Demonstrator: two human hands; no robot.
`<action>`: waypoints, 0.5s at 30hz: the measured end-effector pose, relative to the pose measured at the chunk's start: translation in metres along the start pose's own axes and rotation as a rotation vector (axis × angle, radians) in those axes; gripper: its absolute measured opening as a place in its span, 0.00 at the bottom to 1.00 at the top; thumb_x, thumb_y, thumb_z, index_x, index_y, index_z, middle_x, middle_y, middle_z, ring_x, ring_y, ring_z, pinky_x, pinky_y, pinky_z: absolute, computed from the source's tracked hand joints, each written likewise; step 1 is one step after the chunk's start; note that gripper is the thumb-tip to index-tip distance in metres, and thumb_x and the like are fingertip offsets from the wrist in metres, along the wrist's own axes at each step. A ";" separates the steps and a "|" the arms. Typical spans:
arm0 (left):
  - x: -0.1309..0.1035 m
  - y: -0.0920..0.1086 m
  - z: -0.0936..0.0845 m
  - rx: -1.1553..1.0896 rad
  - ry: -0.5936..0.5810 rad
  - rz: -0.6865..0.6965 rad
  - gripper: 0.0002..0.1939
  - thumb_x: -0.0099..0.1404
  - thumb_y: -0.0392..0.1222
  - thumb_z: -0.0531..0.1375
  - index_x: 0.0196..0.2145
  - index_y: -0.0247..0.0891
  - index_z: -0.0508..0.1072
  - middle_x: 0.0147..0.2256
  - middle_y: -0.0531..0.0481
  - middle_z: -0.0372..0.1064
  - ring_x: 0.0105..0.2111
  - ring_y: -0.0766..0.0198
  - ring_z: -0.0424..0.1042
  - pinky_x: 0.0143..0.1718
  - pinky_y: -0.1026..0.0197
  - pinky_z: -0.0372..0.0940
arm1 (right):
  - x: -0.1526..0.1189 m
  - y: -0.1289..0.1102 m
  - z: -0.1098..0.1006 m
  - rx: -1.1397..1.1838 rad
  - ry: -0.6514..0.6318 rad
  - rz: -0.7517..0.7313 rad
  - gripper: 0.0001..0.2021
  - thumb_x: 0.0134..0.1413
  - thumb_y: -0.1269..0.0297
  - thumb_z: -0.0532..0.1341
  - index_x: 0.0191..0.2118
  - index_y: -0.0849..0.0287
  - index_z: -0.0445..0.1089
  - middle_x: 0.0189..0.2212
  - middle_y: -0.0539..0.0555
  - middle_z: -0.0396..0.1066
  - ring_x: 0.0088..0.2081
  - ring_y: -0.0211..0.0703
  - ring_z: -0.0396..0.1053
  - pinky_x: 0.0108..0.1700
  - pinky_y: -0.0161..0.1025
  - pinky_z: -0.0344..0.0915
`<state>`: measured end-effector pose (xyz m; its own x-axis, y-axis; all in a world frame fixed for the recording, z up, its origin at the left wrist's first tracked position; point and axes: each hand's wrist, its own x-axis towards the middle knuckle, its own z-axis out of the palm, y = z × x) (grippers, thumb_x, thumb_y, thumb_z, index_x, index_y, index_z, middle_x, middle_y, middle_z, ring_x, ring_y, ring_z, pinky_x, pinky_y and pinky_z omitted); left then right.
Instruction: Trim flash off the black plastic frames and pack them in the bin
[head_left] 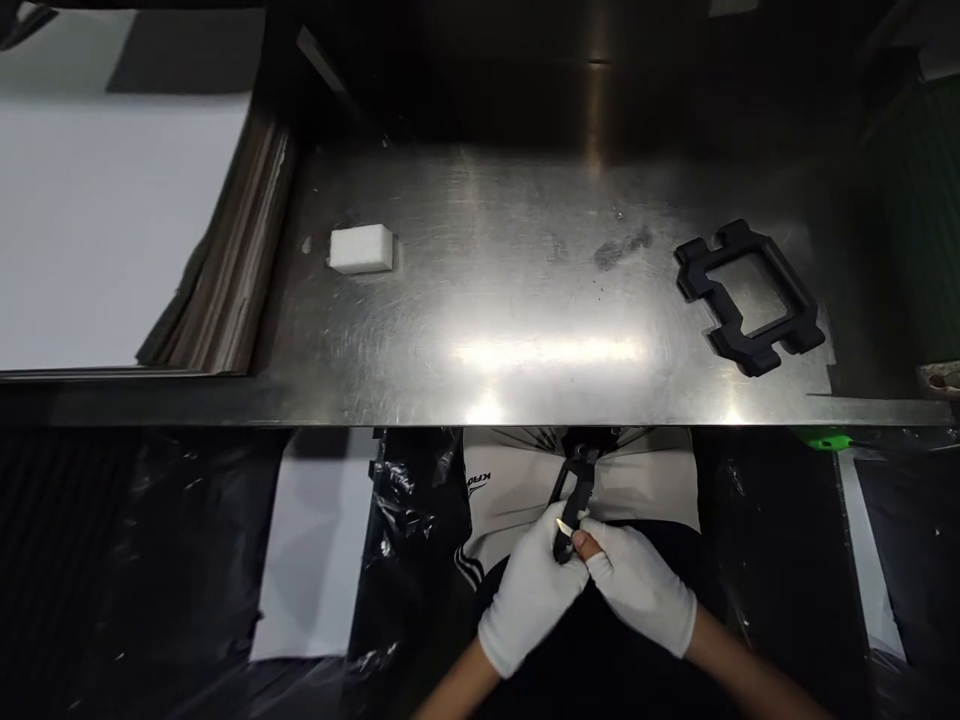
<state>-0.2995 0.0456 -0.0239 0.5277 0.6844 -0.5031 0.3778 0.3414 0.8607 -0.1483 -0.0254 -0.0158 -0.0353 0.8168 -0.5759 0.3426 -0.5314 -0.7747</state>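
Note:
Below the front edge of the metal table, a black part (577,492) is held close to my body. My left hand (534,590), in a white glove, is closed round its lower end. From the other side my right hand (637,580), also gloved with the thumb tip bare, pinches the same end. A small bright spot shows on the part between the hands. Its upper end is dark against my clothing and hard to make out. On the table at the right lies a black angular frame (724,300) with a large opening.
A white block (361,249) sits on the metal table (450,300), left of its middle. Tall stacked sheets (112,220) fill the left side. Under the table edge are white sheets (315,550), dark plastic and a green object (829,441) at the right.

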 end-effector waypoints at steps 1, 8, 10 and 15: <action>0.000 -0.001 0.001 0.001 0.000 -0.013 0.08 0.62 0.38 0.61 0.40 0.41 0.76 0.34 0.50 0.76 0.35 0.57 0.74 0.40 0.56 0.73 | 0.000 -0.001 0.000 0.018 -0.003 0.017 0.23 0.82 0.52 0.48 0.47 0.54 0.78 0.40 0.55 0.83 0.41 0.50 0.80 0.44 0.41 0.71; 0.000 0.001 0.007 0.025 0.060 -0.095 0.03 0.63 0.41 0.63 0.33 0.40 0.72 0.30 0.53 0.71 0.31 0.60 0.69 0.35 0.58 0.67 | 0.001 -0.001 0.004 0.121 0.027 0.075 0.24 0.80 0.52 0.48 0.49 0.55 0.81 0.46 0.58 0.85 0.44 0.53 0.82 0.46 0.44 0.71; 0.000 0.001 0.008 0.032 0.074 -0.106 0.04 0.63 0.41 0.63 0.32 0.40 0.71 0.29 0.53 0.70 0.30 0.61 0.67 0.34 0.58 0.66 | -0.001 -0.003 0.005 0.134 0.042 0.093 0.24 0.80 0.53 0.49 0.51 0.55 0.81 0.46 0.58 0.85 0.45 0.54 0.82 0.47 0.44 0.72; 0.001 0.003 0.009 0.044 0.090 -0.135 0.05 0.61 0.43 0.62 0.30 0.41 0.71 0.27 0.53 0.69 0.30 0.61 0.66 0.34 0.57 0.66 | -0.002 -0.004 0.010 0.058 0.084 0.150 0.23 0.81 0.55 0.48 0.52 0.55 0.81 0.42 0.57 0.85 0.42 0.50 0.82 0.45 0.41 0.72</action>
<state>-0.2909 0.0415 -0.0223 0.4003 0.6902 -0.6028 0.4744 0.4067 0.7808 -0.1586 -0.0272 -0.0144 0.0910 0.7421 -0.6640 0.2831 -0.6586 -0.6972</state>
